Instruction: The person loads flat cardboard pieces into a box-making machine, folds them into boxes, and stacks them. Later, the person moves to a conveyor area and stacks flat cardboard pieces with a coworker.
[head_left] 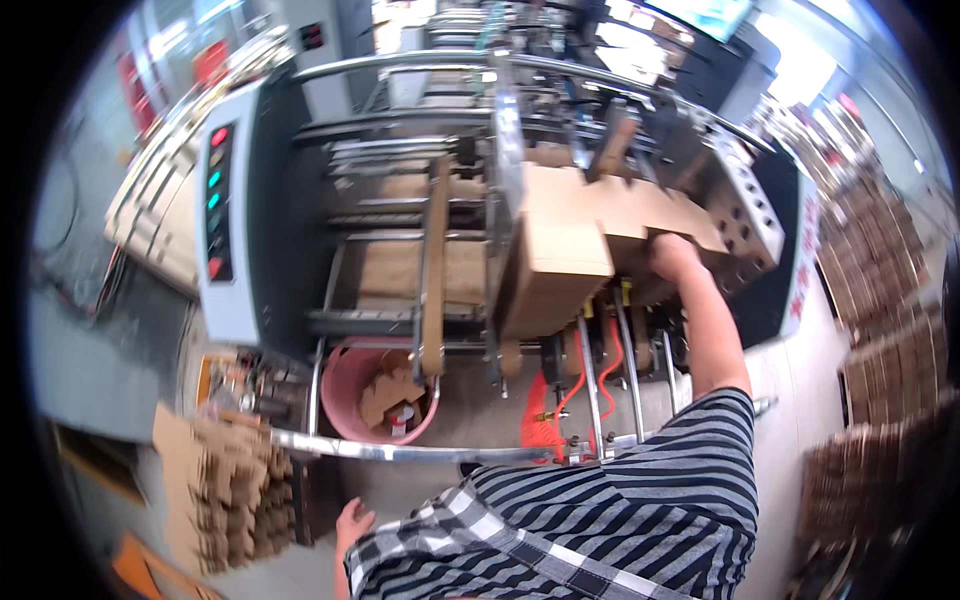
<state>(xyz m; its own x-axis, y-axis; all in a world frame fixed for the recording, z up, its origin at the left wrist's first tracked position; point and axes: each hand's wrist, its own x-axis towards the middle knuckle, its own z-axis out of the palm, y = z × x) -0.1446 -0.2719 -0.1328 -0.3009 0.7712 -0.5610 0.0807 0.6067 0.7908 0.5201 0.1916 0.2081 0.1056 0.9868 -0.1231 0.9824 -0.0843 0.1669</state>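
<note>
My right arm reaches out to a stack of brown cardboard blanks in the feed section of a machine. At the notched near edge of the stack, my right hand looks curled closed; its fingertips are hidden, so what they hold cannot be made out. My left hand hangs low at my side with its fingers a little apart and nothing in it. Left of it stands another pile of cut cardboard blanks, apart from the hand.
A metal rail crosses in front of me. Behind it a pink bin holds cardboard scraps. Orange air hoses run below the feed. The button panel is on the left. More cardboard stacks stand at the right.
</note>
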